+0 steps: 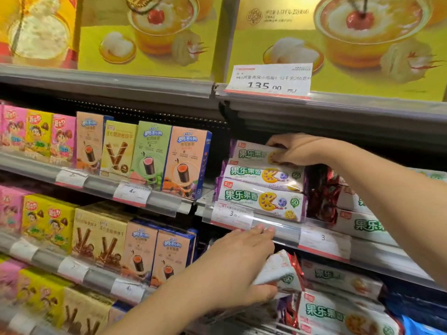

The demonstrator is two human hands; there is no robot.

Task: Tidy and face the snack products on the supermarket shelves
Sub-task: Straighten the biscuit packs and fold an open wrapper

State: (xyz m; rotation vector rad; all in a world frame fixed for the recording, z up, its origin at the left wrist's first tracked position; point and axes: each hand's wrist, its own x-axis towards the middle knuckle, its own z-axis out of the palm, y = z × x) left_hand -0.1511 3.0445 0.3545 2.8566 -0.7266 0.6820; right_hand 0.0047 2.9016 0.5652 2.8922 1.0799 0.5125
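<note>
**Both hands on biscuit packs**

Right hand (300,148) fingers curl over the top pack (251,153) of a three-high stack, arm reaching in from the right. Left hand (242,264) fingers grip a tilted pack (278,269) on the shelf below (362,267), forearm rising from bottom centre.

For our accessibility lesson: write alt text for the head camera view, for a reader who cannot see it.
A person's right hand holds the top packet of a three-high stack of purple-ended biscuit packets on a shop shelf. The left hand holds a red-ended packet on the shelf below. Upright snack boxes fill the shelves to the left.
</note>
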